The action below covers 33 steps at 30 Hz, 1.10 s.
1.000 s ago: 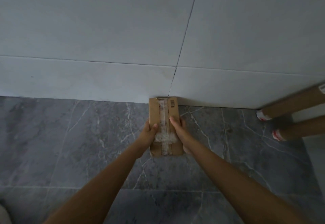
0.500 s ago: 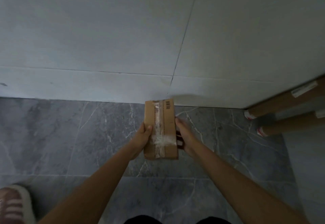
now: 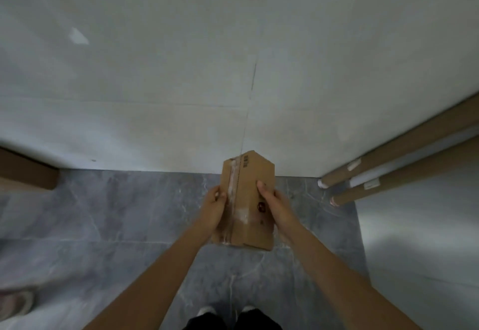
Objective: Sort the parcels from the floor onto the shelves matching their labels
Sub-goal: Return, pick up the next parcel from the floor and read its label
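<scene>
A brown cardboard box [image 3: 247, 200] is held up off the grey marble floor [image 3: 116, 215] between both hands, in front of the pale tiled wall [image 3: 181, 70]. The left hand [image 3: 213, 209] is wrapped round the box's left side, with its thumb laid on the taped top face and its fingers curled underneath, out of sight. The right hand [image 3: 277, 208] is clamped on the right side, its thumb pressed flat on the top face and the remaining fingers hidden behind the box. A strip of clear tape [image 3: 234, 192] is seen running lengthwise along the top, just beside the left thumb, and is crossed by a second band near the wrists. A small barcode [image 3: 245, 162] is printed at the far end, beyond both thumbs, and a small red mark [image 3: 261, 207] lies just inside the right hand. The box is tilted, its far end pointed towards the wall.

To the right of the grip, well apart, two long cardboard tubes [image 3: 388, 164] are leaned with their ends on the floor. Far to the left, a corner of another carton [image 3: 28, 174] is seen. Below the grip, dark trousers [image 3: 233, 320] and a shoe [image 3: 15, 303] at the lower left are visible, blurred
</scene>
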Each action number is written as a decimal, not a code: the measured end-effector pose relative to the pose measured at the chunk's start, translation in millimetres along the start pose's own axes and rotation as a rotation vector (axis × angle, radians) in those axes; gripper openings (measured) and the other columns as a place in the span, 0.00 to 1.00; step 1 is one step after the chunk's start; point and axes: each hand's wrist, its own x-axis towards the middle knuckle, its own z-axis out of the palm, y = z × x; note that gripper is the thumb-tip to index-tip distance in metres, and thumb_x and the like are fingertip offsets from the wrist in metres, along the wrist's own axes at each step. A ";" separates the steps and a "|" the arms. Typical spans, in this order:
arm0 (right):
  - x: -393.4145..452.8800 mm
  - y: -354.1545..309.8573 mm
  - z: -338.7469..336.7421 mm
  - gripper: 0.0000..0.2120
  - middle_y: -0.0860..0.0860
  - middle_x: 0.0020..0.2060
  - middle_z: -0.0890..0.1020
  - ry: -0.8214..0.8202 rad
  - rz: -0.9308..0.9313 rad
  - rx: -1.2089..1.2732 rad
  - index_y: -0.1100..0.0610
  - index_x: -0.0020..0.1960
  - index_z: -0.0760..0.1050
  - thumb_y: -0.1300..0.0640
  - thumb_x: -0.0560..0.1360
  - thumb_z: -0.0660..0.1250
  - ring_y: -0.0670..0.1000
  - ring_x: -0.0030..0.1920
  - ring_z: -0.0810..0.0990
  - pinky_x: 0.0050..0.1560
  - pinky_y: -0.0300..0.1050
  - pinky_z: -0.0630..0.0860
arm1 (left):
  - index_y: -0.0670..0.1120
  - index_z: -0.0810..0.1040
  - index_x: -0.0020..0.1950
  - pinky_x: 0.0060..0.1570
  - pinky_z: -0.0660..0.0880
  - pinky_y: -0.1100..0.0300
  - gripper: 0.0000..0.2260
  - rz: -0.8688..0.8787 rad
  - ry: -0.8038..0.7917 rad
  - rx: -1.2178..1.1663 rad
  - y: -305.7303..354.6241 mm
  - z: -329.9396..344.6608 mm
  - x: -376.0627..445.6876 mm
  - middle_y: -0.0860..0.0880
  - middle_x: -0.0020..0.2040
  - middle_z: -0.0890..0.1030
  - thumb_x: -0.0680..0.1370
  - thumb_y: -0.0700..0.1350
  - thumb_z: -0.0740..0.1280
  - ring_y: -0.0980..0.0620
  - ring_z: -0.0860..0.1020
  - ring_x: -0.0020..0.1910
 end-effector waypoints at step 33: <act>-441.1 -265.5 9.4 0.52 0.59 0.62 0.84 -0.099 -0.342 0.200 0.55 0.71 0.74 0.28 0.56 0.79 0.63 0.61 0.83 0.63 0.64 0.80 | 0.53 0.74 0.64 0.62 0.73 0.41 0.26 0.177 -0.097 -0.215 296.1 -92.2 -442.9 0.45 0.55 0.80 0.73 0.68 0.63 0.43 0.78 0.57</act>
